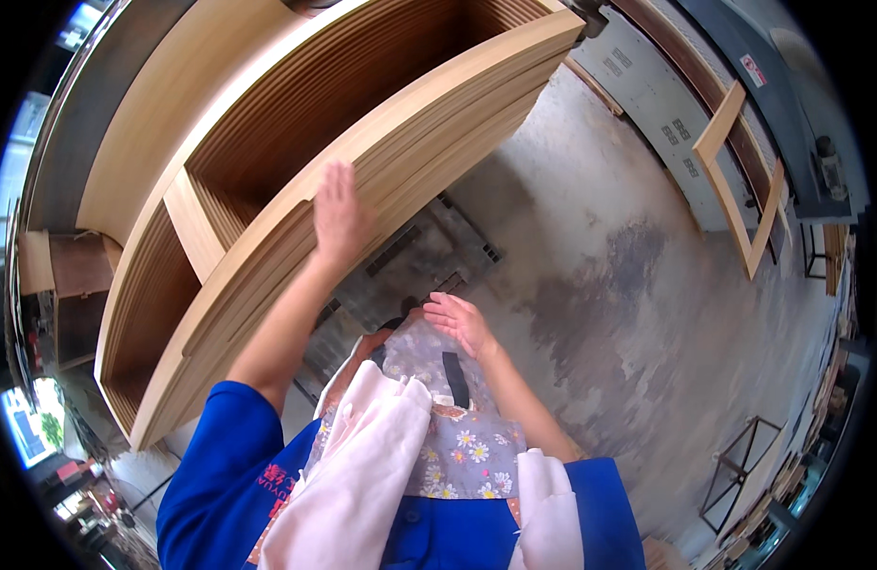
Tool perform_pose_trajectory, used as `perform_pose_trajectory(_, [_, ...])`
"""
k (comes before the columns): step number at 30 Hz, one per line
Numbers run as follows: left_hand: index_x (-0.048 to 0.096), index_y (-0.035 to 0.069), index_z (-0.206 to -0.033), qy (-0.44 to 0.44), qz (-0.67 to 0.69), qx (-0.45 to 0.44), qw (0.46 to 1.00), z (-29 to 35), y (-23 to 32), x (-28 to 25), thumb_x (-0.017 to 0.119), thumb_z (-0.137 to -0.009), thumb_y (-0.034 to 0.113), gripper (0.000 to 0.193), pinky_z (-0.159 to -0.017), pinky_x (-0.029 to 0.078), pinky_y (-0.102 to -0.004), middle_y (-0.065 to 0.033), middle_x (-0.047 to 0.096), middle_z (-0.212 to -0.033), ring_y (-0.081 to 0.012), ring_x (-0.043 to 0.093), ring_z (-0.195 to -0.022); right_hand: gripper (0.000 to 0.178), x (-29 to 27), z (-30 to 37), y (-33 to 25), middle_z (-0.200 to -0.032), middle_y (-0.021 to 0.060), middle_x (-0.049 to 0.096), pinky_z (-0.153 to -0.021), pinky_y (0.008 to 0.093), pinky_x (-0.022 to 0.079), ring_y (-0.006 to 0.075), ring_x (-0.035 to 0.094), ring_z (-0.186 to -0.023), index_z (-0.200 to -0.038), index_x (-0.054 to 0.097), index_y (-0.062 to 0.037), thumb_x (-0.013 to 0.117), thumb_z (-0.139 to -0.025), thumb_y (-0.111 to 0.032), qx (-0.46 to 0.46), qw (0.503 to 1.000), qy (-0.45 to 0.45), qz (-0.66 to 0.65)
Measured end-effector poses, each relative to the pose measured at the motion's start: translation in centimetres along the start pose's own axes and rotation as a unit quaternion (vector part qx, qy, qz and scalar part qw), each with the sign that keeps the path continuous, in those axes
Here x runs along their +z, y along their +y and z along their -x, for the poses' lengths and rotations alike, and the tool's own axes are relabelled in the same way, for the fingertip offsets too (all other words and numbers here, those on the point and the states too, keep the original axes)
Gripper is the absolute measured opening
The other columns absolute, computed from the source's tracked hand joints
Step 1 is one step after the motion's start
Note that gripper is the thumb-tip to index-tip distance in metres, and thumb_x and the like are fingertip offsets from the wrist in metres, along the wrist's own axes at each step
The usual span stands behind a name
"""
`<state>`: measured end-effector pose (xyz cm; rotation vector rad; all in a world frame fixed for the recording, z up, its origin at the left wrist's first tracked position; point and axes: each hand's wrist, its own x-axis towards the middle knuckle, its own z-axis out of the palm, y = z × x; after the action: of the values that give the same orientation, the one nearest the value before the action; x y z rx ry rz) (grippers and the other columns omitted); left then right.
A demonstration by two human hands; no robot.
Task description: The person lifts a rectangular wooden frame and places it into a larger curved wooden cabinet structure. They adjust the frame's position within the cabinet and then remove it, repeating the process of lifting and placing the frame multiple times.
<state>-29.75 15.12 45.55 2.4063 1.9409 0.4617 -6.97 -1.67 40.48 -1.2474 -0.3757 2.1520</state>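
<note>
A tall stack of pale wooden frames (438, 123), each with a crossbar (193, 224) between a larger and a smaller opening, fills the upper left. My left hand (341, 217) is at the near edge of this stack, fingers stretched and together, with nothing in it. Whether its palm touches the wood I cannot tell. My right hand (460, 323) hovers in front of my flowered grey apron (462, 454), its fingers extended and slightly apart, holding nothing. White cloth (362, 465) hangs over the front of my blue shirt (225, 456).
A single wooden frame (712, 150) leans at the right against a long grey machine (790, 104). Below me lies a stained concrete floor (590, 313). A dark metal stand (733, 465) is at the lower right, and more wooden pieces line the right rim.
</note>
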Motion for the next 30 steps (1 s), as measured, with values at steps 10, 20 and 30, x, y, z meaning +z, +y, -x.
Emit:
perform_pose_trajectory(10, [0.046,0.006,-0.127,-0.255,0.05,0.122,0.958,27.4,20.4,6.5,0.07,-0.065,0.035,0.072,-0.109,0.017,-0.0542,-0.0097,0.042,-0.134,-0.0333,0.028,-0.132,0.026,-10.7,-0.3,9.0,-0.094,0.0157,0.067,-0.078,0.0281,0.051,0.0195,0.064,-0.087,-0.105,0.059,0.0055,0.051,-0.092,-0.016,-0.034,0.991,-0.088,0.089])
perform_pose_trajectory(20, [0.044,0.015,-0.129,-0.219,0.055,0.152,0.962,36.2,33.9,12.0,0.053,-0.08,0.019,0.051,-0.109,0.018,-0.053,-0.0059,0.04,-0.137,-0.029,0.023,-0.138,0.028,-25.8,10.1,11.0,-0.103,0.0126,0.062,-0.078,0.0306,0.053,0.0208,0.062,-0.092,-0.118,0.049,0.0043,0.045,-0.093,-0.009,0.147,0.977,-0.149,0.034])
perform_pose_trajectory(30, [0.043,0.026,-0.133,-0.208,-0.002,0.115,0.971,41.6,37.8,10.3,0.057,-0.078,0.025,0.057,-0.109,0.014,-0.0582,-0.0055,0.045,-0.136,-0.0325,0.018,-0.139,0.033,-26.5,15.8,12.5,-0.109,0.0175,0.061,-0.082,0.0371,0.053,0.0265,0.062,-0.095,-0.117,0.052,0.0065,0.046,-0.09,-0.013,0.165,0.965,-0.204,-0.007])
